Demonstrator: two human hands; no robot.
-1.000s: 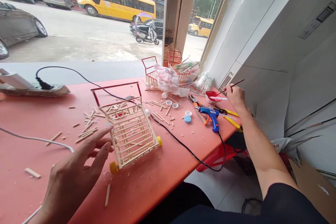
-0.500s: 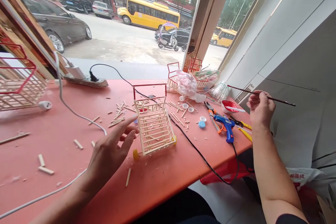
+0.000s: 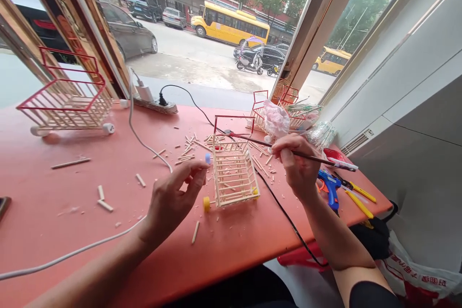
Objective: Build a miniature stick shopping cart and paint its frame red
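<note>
A small shopping cart of thin wooden sticks (image 3: 236, 178) stands on the table, its handle partly red, with yellow wheels and a blue wheel (image 3: 207, 158). In my right hand (image 3: 298, 163) is a thin dark paintbrush (image 3: 258, 140), gripped like a pen. Its red tip meets or overlaps the lower part of the cart's handle; I cannot tell which. My left hand (image 3: 176, 192) is at the cart's left side, thumb and fingers drawn together beside the blue wheel. Whether they pinch anything is hidden. A red paint dish (image 3: 334, 155) lies beyond my right wrist.
A blue glue gun (image 3: 329, 187) and yellow-handled pliers (image 3: 361, 195) lie right. Loose sticks (image 3: 186, 158) are scattered behind the cart. A finished-looking red-rimmed cart (image 3: 72, 101) stands left. A white cable (image 3: 132, 130), a black cord (image 3: 277, 202) and a power strip (image 3: 155, 104) are on the table.
My right hand has brought the paintbrush left from beside the paint dish to the cart's handle. My left fingers have closed together near the cart. The view has turned left.
</note>
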